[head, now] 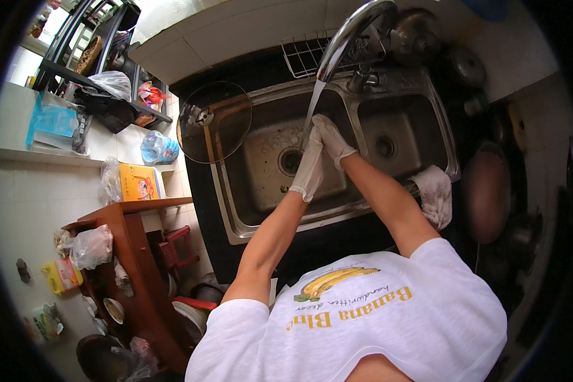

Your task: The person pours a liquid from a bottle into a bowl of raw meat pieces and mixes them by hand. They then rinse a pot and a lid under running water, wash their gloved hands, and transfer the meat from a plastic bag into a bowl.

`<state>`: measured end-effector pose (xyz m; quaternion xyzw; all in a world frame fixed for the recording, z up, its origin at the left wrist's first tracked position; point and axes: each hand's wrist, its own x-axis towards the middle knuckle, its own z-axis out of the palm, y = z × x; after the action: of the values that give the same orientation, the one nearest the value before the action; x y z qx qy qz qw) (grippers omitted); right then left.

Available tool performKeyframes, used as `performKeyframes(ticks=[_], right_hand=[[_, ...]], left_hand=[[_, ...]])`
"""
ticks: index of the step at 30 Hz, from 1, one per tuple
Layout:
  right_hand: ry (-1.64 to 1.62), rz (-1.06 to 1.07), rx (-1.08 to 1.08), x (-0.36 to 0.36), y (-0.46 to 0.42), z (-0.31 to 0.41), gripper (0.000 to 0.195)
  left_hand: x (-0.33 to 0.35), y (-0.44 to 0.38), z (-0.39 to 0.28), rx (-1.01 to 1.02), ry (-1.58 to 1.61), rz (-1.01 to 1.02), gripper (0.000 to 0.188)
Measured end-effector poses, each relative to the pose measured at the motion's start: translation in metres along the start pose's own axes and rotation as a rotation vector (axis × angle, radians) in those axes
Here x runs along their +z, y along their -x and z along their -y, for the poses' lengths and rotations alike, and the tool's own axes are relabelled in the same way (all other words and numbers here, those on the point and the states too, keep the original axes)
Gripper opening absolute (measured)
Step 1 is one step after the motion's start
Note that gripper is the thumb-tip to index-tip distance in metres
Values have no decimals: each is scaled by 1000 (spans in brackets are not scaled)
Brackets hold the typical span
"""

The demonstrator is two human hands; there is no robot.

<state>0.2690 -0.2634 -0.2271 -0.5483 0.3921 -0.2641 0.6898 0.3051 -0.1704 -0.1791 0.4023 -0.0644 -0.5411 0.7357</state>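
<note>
Both my hands wear thin whitish gloves and meet under the running water [315,99] over the large basin of a stainless steel double sink [262,157]. My left hand [310,162] points up towards the stream, its fingers against the other hand. My right hand [333,140] touches it from the right, with its fingers bent over the left fingertips. Whether anything small lies between them is hidden. A curved chrome faucet [346,36] pours from above. Below the hands, a round drain [290,161] shows in the basin, with small bits scattered near it.
A glass pot lid [229,126] overlaps the sink's left rim. Behind the faucet stands a wire rack [303,55]; metal lids [467,67] are at the back right. A cloth [434,196] hangs over the right front rim. Leftward are a wooden cabinet [145,267] and a dark shelf [119,43].
</note>
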Motion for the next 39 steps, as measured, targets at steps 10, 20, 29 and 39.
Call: performKeyframes(ticks=[10,20,29,39], right_hand=[[-928,77,366,49,41,38,33],[307,-35,107,54,35,52,44],[143,32,26,38,42,38,58],[84,248,77,5,-5,-37,65]], left_hand=[[-29,-23,-39,-123,264,79,24],[-25,-20,-32,88,-280,92,31],[1,-28,-19,-18,60,-209,45],[5,-14,-31,-92,111,-12,56]])
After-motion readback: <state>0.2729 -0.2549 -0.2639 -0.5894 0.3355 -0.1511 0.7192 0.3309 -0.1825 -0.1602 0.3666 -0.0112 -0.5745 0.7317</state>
